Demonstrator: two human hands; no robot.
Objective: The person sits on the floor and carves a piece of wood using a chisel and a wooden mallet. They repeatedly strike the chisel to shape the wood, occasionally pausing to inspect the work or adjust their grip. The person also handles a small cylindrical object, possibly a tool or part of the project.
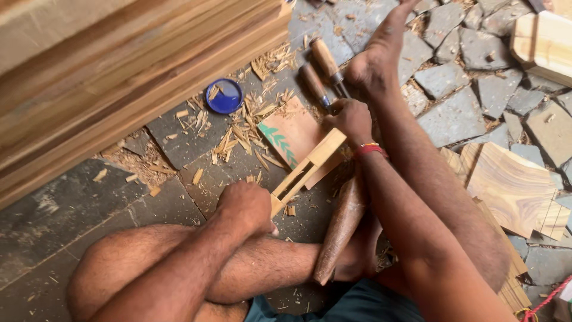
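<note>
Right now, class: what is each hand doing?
Left hand: closed on the wooden block.
Right hand: closed on a chisel.

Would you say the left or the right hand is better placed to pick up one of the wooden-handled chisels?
Probably the right hand: it rests right beside the chisels, while the left hand grips the near end of the slotted wooden block, farther away.

Tan green-printed card under slotted wood
</note>
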